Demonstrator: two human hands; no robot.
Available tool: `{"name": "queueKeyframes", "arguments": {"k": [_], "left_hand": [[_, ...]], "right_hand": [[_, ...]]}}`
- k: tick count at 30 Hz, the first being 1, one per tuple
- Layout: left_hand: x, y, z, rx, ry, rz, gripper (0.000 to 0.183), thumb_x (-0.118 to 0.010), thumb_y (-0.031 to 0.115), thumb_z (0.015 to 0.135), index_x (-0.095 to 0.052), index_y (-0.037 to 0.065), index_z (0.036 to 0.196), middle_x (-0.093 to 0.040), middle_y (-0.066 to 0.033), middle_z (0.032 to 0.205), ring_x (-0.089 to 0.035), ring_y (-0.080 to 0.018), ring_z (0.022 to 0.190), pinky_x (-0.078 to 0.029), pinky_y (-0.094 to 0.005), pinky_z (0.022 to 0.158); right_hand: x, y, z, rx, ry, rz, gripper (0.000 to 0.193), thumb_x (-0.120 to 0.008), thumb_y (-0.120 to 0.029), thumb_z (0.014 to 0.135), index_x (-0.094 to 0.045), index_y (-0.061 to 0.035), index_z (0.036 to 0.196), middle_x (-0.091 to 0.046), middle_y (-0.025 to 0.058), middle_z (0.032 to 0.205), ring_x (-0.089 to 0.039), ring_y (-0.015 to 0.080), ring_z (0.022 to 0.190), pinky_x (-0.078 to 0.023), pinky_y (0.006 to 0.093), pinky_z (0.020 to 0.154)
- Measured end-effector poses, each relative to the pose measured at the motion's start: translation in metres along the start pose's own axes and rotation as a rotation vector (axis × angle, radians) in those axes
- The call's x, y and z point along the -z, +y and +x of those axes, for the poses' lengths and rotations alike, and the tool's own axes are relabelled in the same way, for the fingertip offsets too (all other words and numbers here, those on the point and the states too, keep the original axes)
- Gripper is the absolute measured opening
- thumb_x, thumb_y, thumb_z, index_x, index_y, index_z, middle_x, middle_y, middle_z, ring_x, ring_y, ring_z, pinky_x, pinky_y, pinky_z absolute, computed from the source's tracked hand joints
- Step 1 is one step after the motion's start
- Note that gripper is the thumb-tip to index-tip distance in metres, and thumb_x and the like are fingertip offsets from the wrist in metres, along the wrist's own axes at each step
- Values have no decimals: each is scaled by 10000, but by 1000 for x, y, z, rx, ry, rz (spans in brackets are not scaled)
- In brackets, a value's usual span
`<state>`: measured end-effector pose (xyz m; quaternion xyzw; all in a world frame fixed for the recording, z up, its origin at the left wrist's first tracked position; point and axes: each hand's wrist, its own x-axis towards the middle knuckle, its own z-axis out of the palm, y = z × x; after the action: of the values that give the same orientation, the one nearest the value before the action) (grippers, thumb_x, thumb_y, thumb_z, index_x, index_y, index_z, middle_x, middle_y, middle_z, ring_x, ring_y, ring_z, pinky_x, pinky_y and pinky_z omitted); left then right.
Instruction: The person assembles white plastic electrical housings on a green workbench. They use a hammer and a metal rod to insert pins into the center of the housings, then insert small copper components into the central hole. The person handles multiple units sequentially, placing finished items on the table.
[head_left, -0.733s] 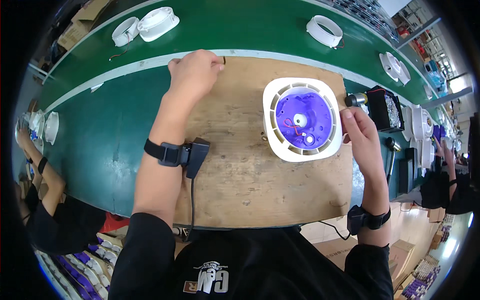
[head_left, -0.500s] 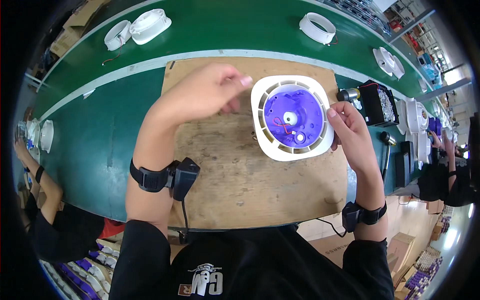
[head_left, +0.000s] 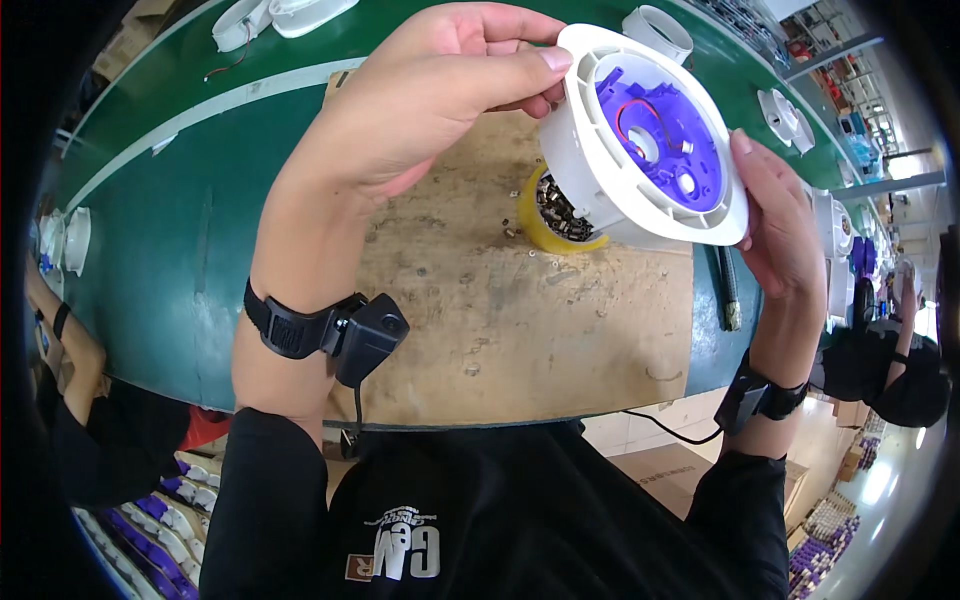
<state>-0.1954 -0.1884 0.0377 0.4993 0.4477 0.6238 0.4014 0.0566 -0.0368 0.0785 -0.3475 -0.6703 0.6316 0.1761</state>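
Observation:
Between my two hands a white round plastic housing (head_left: 590, 150) with a squarish flange is held up, tilted, its open face toward the right. A purple inner part (head_left: 690, 180) sits inside it, carrying a thin red wire with a small white connector. My left hand (head_left: 480, 70) pinches the flange at its upper left, thumb on top. On the right edge, my right hand (head_left: 780, 215) grips the rim with thumb and fingers. Under the housing, partly hidden by it, stands a yellow bowl (head_left: 545, 238) of small metal pieces (head_left: 562, 212) on the wooden board (head_left: 480, 330).
More white housings (head_left: 245, 25) and a white ring (head_left: 658, 35) stand on the green surface at the back. A black ridged rod (head_left: 728, 290) lies right of the board. Co-workers are at both sides: an arm (head_left: 80, 350) at left, a dark-clothed person (head_left: 880, 370) at right.
The housing has been raised off the board and tilted, uncovering the yellow bowl. My left hand, free before, has taken hold of its flange. My right hand has kept its grip.

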Motion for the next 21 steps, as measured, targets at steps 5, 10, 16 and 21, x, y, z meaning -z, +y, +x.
{"name": "queueKeyframes", "arguments": {"k": [5, 10, 16, 21], "left_hand": [[-4, -7, 2, -57, 30, 69, 402, -637, 162, 960, -574, -17, 1315, -684, -74, 1097, -626, -115, 944, -504, -274, 868], [-12, -14, 5, -162, 217, 374, 320, -697, 63, 894, -604, -13, 1190, -689, -56, 1017, -635, -107, 922, -511, -247, 842], [-6, -28, 6, -460, 381, 811, 144, -630, -106, 720, -606, -4, 819, -654, -100, 900, -648, -245, 831, -510, -320, 736], [-10, -46, 12, -571, 362, 801, 151, -615, -130, 714, -562, -8, 785, -609, -116, 938, -622, -291, 785, -492, -355, 655]], "right_hand": [[-6, 15, 6, 235, 160, -63, 325, -577, -226, 1012, -589, 30, 1211, -644, -15, 823, -528, 5, 610, -394, 163, 499], [0, 20, 17, 738, 257, -410, 174, -652, -56, 944, -590, 7, 1094, -610, 9, 879, -564, 58, 751, -440, 184, 651], [-1, 24, 32, 1226, 278, -988, 319, -681, 142, 649, -604, -9, 919, -607, 149, 932, -616, 302, 806, -504, 340, 694], [9, 51, 54, 1448, 374, -1036, 295, -733, 102, 612, -578, -21, 831, -640, 131, 926, -640, 298, 807, -526, 368, 682]]}}
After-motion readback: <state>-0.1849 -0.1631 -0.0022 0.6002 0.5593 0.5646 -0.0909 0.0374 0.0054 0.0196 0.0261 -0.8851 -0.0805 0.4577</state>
